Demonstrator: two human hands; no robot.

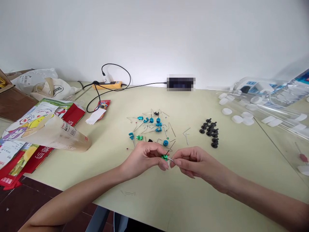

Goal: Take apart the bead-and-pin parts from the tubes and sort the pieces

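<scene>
My left hand (146, 158) pinches a small green metal part (164, 157) just above the pale green table (149, 187). My right hand (190, 161) meets it from the right, fingers pinched on a thin metal pin (170, 159) that touches the green part. Just beyond the hands lies a scatter of blue parts (154, 124), one green part (139, 137) and bent wire pins (172, 129). A cluster of small black parts (210, 131) sits to the right of that scatter.
White round caps (238, 116) and clear plastic bags (277, 106) lie at the right. A yellow power strip (107, 85) with a black cable (96, 96) sits at the back. Printed bags and paper (38, 129) cover the left side near the table's edge.
</scene>
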